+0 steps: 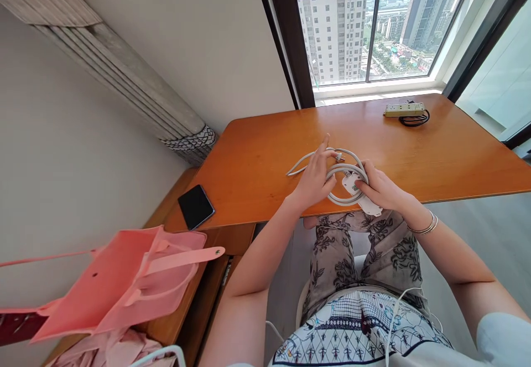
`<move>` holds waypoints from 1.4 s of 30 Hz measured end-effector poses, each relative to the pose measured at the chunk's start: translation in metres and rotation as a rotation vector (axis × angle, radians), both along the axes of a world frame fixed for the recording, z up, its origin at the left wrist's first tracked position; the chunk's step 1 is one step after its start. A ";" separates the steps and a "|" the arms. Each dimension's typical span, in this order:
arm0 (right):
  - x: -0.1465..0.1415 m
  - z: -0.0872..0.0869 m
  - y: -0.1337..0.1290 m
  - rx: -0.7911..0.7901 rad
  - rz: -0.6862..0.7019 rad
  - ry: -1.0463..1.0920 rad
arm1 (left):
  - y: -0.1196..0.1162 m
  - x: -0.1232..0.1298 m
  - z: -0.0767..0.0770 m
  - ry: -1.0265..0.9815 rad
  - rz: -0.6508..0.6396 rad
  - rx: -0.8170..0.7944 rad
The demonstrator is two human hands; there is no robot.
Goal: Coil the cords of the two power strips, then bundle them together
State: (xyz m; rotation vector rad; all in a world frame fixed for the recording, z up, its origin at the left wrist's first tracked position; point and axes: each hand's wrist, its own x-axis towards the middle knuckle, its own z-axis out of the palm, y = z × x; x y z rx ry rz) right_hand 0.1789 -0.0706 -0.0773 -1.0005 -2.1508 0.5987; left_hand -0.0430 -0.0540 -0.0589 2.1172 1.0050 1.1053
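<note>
A white power strip with its pale grey cord wound into loops is between my hands, over the desk's near edge. My right hand grips the strip and the right side of the coil, thumb on top. At the coil's left side, my left hand pinches the cord with its thumb, while one finger points up and away. Close to the left fingertips is the plug. A loose cord loop reaches out to the left across the desktop. Parts of the strip are hidden under the coil and right hand.
On the brown wooden desk, another power strip with a black cord lies at the far right. A dark tablet rests at the left corner. A pink bag stands at lower left. Behind the desk is a window.
</note>
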 end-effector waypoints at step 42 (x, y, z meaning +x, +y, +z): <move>0.006 -0.009 0.031 -0.180 -0.013 0.320 | -0.001 0.024 0.012 -0.867 -0.222 -1.226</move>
